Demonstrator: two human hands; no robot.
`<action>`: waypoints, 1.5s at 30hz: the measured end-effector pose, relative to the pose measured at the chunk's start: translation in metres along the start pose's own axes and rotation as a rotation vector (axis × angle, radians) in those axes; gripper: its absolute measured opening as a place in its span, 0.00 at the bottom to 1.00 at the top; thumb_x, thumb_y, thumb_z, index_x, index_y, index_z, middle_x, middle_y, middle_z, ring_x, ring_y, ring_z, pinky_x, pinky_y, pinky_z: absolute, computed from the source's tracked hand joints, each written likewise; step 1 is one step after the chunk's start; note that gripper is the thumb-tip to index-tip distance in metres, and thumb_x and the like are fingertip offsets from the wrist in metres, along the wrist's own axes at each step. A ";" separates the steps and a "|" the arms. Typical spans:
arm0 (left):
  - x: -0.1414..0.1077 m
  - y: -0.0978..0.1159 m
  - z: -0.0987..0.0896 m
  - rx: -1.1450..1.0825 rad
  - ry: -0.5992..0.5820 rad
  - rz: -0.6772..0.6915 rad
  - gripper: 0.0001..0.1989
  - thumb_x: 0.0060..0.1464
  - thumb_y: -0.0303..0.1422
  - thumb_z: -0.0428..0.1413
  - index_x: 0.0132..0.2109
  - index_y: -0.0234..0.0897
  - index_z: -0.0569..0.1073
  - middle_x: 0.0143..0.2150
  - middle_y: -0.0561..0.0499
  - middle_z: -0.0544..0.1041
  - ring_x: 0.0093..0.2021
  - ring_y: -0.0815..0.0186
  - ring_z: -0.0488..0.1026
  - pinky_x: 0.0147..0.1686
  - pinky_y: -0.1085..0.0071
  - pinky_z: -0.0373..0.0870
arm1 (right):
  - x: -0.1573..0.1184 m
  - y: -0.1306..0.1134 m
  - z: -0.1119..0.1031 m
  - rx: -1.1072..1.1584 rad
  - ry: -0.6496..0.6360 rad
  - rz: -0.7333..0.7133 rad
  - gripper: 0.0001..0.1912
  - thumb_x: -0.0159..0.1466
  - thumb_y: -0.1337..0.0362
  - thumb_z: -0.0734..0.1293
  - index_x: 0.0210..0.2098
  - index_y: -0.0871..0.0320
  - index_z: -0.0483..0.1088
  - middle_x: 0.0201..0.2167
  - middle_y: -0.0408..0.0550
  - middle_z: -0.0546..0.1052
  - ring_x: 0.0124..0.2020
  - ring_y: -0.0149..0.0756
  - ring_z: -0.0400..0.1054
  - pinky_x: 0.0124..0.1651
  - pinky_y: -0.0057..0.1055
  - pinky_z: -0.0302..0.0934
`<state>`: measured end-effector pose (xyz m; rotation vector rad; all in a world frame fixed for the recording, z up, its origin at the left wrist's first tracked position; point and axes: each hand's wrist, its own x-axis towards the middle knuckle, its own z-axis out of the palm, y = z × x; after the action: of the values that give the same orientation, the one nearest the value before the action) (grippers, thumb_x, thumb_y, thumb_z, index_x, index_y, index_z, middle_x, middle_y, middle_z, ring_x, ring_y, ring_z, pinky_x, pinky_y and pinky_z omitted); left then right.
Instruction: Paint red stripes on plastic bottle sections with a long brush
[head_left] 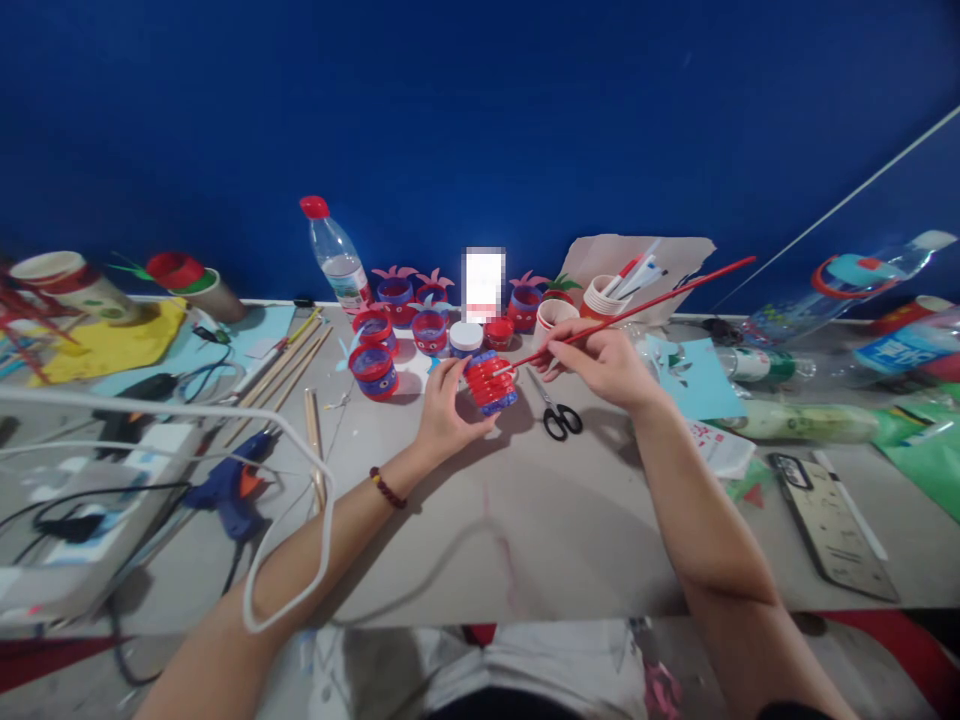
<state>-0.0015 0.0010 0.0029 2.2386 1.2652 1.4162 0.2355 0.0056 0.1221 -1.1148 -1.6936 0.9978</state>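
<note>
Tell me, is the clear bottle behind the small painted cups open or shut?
Shut, it appears: a red cap sits over the neck of the clear bottle.

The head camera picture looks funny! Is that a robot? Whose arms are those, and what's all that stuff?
No robot here, just a person's two bare hands. There's one picture, from a camera worn on the person's head, looking forward and down, so you see what they see. The left hand holds a small red-and-blue piece. The right hand holds a long red stick, with its lower end by that piece. On the table are scissors, a blue glue gun, a phone, a red-capped bottle and little decorated cups, some with eyes!
</note>
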 end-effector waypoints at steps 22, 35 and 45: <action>0.002 0.002 0.000 -0.041 0.003 -0.018 0.43 0.42 0.34 0.67 0.63 0.40 0.57 0.58 0.40 0.65 0.60 0.49 0.65 0.60 0.49 0.66 | -0.002 -0.010 -0.001 -0.124 0.122 -0.074 0.13 0.63 0.54 0.69 0.30 0.56 0.74 0.35 0.50 0.80 0.32 0.39 0.77 0.37 0.36 0.77; 0.000 0.003 0.000 -0.032 -0.076 -0.062 0.42 0.40 0.35 0.68 0.61 0.41 0.58 0.56 0.41 0.63 0.59 0.49 0.66 0.59 0.50 0.67 | 0.000 -0.008 0.021 -0.067 0.013 -0.056 0.18 0.62 0.49 0.69 0.30 0.58 0.74 0.39 0.52 0.79 0.35 0.38 0.76 0.36 0.35 0.78; 0.000 0.001 0.001 -0.042 -0.007 0.008 0.42 0.39 0.35 0.68 0.60 0.41 0.59 0.55 0.42 0.66 0.57 0.50 0.67 0.58 0.50 0.67 | 0.003 0.004 0.004 -0.060 0.089 -0.020 0.16 0.62 0.51 0.69 0.31 0.58 0.74 0.36 0.52 0.79 0.31 0.40 0.78 0.35 0.38 0.77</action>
<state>0.0000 0.0007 0.0025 2.2214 1.2141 1.4234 0.2324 0.0091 0.1183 -1.1619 -1.6691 0.8780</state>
